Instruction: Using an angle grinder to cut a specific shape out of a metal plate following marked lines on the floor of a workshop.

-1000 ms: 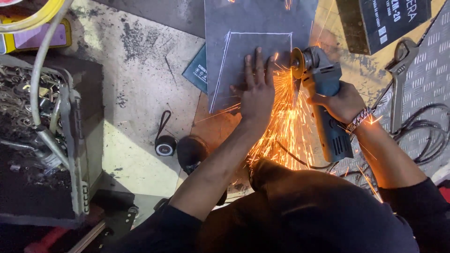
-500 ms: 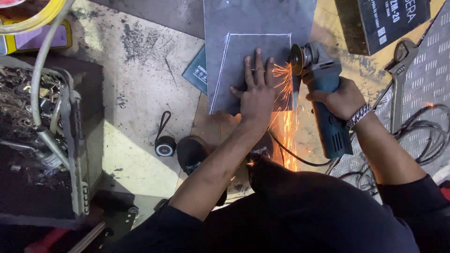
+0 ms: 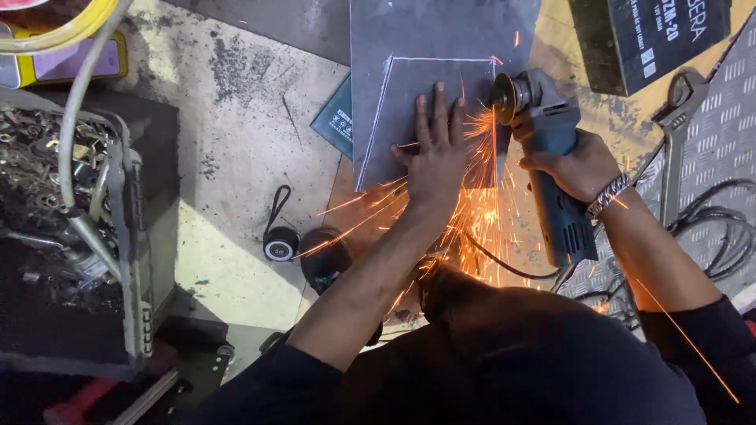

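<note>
A dark grey metal sheet [image 3: 409, 47] with white chalk lines lies on the floor at top centre. My left hand [image 3: 435, 154] presses flat on it, fingers spread. My right hand [image 3: 572, 164] grips a blue angle grinder [image 3: 551, 149], whose disc [image 3: 502, 98] cuts along the sheet's right chalk line. Orange sparks [image 3: 472, 212] spray back toward my body and over my left forearm.
A tape measure [image 3: 280, 244] and a black round object [image 3: 323, 256] lie on the concrete left of my arm. A box of metal scrap [image 3: 47, 205] stands at left. A large spanner [image 3: 677, 134], black cables [image 3: 724, 228], a tread plate and a black box [image 3: 654, 35] are at right.
The grinder's disc has stayed on the right chalk line. The spark shower thinned, then widened again, fanning left across my forearm.
</note>
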